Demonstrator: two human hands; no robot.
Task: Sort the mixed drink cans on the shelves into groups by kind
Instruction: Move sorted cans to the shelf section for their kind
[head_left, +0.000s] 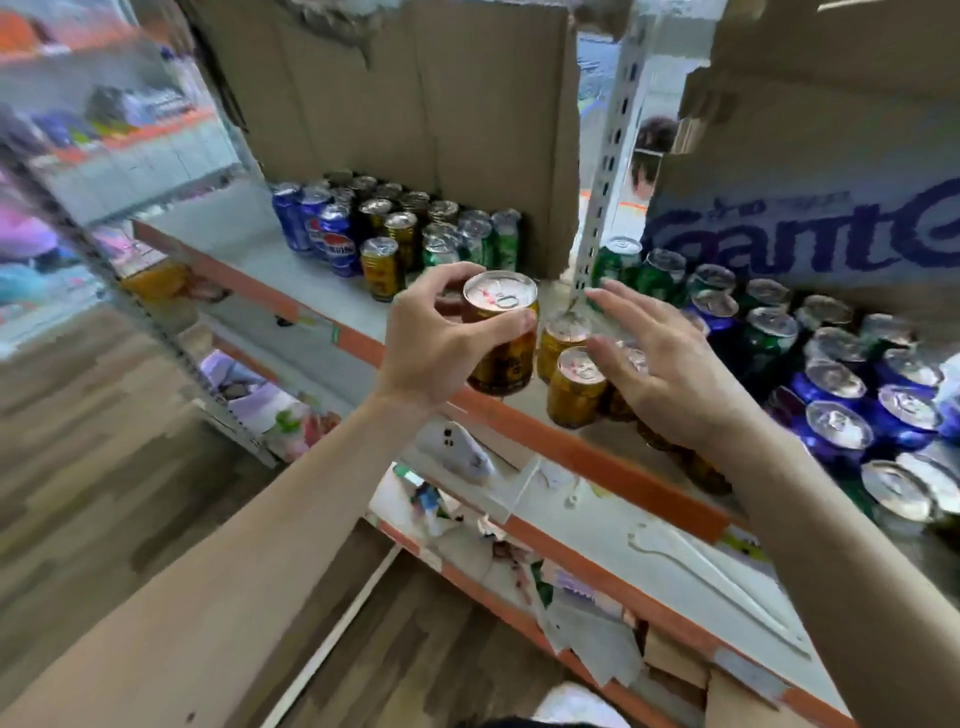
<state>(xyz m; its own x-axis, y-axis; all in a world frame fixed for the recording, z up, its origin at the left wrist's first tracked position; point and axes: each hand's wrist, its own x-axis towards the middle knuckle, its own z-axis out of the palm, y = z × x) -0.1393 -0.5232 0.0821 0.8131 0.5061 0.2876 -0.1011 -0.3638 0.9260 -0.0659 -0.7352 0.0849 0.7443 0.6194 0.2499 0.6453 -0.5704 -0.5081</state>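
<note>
Blue Pepsi cans (332, 239) stand in a file at the far left of the shelf (571, 452), about ten o'clock from my left hand (436, 338). To their right runs a file of gold cans (382, 267), then the green cans (467, 239) against the cardboard box (415, 104). That looks like the sorted side, and I judge the gold file is where this one belongs.

My left hand grips a gold can (501, 338), fingers and thumb curled round its upper wall just under the lid. The can seems lifted off the shelf, above the orange front edge. To do this well I keep it upright, carry it toward eleven o'clock, and lower it just beside the nearest can of the gold file. I must not nudge that can into the Pepsi cans on one side or the green ones on the other. I let go only once the base sits flat.

A grey upright post (608, 171) rises at one o'clock from the held can. At three o'clock my right hand (670, 369) is spread, fingers straight and apart, holding nothing, over a cluster of gold cans (574, 389). Whether the palm touches a lid I cannot tell. It is well placed to take the next one.

Further toward three o'clock stand mixed green and blue cans (836, 431), not yet sorted.
</note>
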